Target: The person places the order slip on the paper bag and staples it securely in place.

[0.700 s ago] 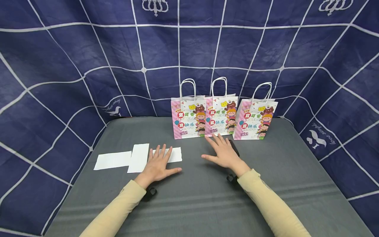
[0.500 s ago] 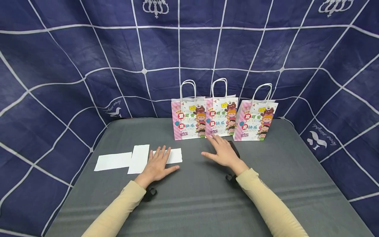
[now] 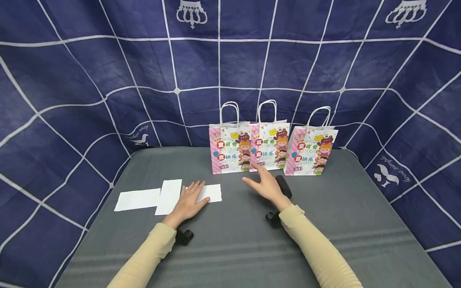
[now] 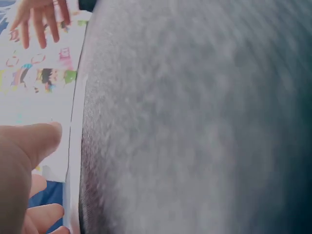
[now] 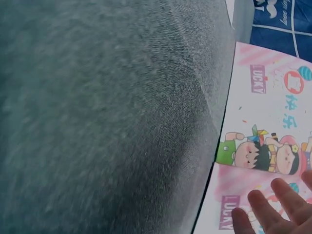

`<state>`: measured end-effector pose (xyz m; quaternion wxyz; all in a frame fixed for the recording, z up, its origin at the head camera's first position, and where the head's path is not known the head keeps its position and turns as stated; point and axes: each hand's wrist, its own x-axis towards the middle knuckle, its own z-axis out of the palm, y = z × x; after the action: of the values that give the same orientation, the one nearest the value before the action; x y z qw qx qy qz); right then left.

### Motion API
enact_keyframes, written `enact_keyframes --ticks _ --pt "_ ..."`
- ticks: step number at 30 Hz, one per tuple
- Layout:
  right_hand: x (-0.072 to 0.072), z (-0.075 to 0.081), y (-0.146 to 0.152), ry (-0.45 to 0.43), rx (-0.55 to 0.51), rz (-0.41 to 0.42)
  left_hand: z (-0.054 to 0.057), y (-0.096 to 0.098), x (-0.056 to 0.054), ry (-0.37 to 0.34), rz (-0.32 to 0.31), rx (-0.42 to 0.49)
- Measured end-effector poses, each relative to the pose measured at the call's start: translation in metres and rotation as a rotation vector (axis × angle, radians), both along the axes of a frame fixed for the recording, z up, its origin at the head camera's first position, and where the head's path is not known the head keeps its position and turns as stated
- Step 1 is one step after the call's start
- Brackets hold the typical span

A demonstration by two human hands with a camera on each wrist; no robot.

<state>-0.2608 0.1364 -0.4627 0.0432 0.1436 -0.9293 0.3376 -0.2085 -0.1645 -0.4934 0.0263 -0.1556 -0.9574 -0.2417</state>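
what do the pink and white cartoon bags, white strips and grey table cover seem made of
Three pink and white cartoon bags: probably smooth printed paper, given crisp edges. Flat white rectangular strips: likely matte paper; one end looks ragged. Dark grey table cover: apparently matte fabric, showing soft creases.

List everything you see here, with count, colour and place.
Table: one, grey, across the lower half of the head view
Cloth backdrop: count unclear, dark blue with white lines, behind the table and on both sides
Paper bags: three, white and pink with colourful print, upright in a row at the back, right of centre
Paper pieces: three, white, lying flat, left of centre
Wrist gear: three visible pieces, black, around both wrists
Sleeves: two, beige, lower left and right
Left hand: one, over the rightmost paper piece
Right hand: one, before the bags
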Motion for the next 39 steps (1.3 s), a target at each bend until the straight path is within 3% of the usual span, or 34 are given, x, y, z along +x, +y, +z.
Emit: enact_keyframes --ticks 8,19,30,39 --pt "-0.012 -0.007 -0.008 -0.012 -0.229 -0.071 -0.015 -0.003 0.000 0.070 0.007 0.045" --pt "-0.023 -0.016 -0.019 0.000 -0.440 -0.127 -0.029 -0.003 0.001 0.189 0.066 0.091" --pt "-0.031 -0.029 -0.024 0.091 -0.656 -0.154 -0.030 0.000 0.005 0.227 0.106 0.099" --pt "-0.037 -0.032 -0.030 0.115 -0.697 -0.202 -0.031 0.000 0.005 0.267 0.118 0.122"
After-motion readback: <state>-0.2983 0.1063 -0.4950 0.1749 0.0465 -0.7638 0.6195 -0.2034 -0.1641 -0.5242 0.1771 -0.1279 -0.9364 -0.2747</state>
